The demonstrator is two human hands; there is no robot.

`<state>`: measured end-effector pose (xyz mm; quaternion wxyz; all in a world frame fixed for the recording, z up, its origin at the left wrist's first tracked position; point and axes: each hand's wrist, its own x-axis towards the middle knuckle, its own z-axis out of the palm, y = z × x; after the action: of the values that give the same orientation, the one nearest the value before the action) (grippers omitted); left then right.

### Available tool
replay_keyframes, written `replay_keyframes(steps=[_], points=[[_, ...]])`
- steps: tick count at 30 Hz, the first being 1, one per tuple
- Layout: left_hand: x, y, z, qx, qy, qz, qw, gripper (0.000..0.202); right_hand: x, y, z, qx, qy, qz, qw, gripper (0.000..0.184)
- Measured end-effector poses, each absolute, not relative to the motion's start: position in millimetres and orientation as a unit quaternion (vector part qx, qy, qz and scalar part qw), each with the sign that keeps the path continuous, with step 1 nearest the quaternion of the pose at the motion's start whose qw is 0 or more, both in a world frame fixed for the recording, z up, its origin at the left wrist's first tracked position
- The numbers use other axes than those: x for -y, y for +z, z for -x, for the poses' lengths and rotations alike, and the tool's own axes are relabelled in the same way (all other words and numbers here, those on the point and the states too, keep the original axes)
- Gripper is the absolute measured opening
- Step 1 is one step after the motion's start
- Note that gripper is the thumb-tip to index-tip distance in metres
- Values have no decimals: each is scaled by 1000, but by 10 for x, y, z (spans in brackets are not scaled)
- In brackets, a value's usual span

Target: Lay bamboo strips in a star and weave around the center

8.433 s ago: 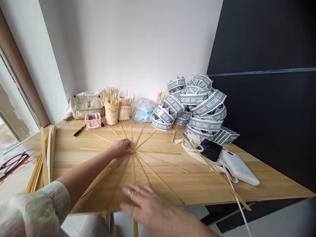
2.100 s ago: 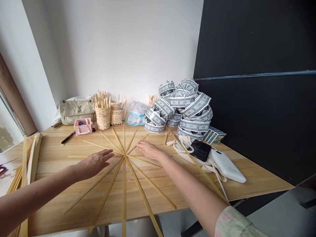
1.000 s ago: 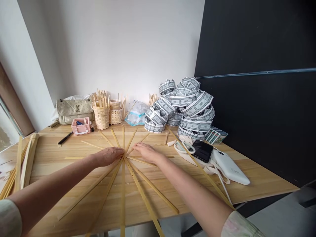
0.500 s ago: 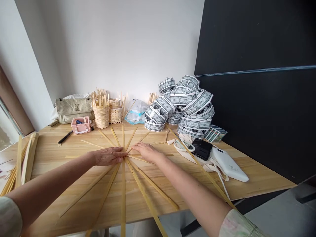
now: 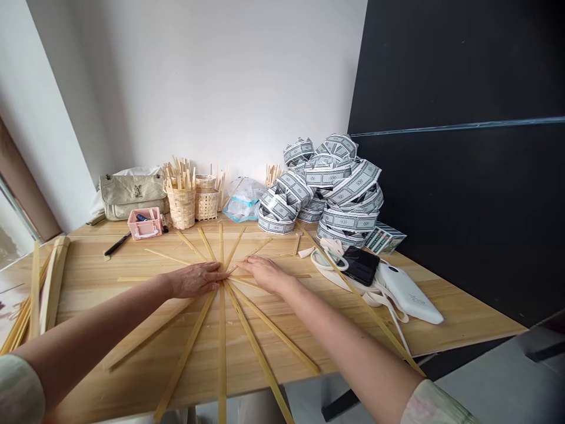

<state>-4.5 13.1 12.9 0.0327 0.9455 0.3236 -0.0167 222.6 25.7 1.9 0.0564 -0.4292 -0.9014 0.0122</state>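
Observation:
Long flat bamboo strips (image 5: 222,353) cross at one centre on the wooden table and fan out like spokes. My left hand (image 5: 196,280) lies over the left side of that crossing, fingers stretched out and pressing on the strips. From the right, my right hand (image 5: 265,274) reaches the same centre, its fingers closed near a thin bamboo strip (image 5: 262,246) that slants to the upper right. The fingertips of both hands almost meet. They hide most of the crossing and how the strips overlap there.
Woven baskets (image 5: 182,209) with upright strips, a pink box (image 5: 145,224) and a beige bag (image 5: 132,197) line the back. Patterned paper bands (image 5: 338,188) pile up at right, near a phone (image 5: 360,265) and white power bank (image 5: 410,292). More strips (image 5: 55,282) lie at left.
Both hands stay at the crossing with barely any movement. The lower-left strips have shifted slightly, and the view has moved a little.

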Motion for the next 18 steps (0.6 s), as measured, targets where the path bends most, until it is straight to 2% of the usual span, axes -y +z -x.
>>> replay_keyframes(steps=[12,18], points=[[-114,78,31,-305,52,-951,-1,38,-500,151,-1928,896,12,437,79,42],[-123,50,26,-297,67,-952,-3,37,-643,140,-1695,892,23,446,76,34]])
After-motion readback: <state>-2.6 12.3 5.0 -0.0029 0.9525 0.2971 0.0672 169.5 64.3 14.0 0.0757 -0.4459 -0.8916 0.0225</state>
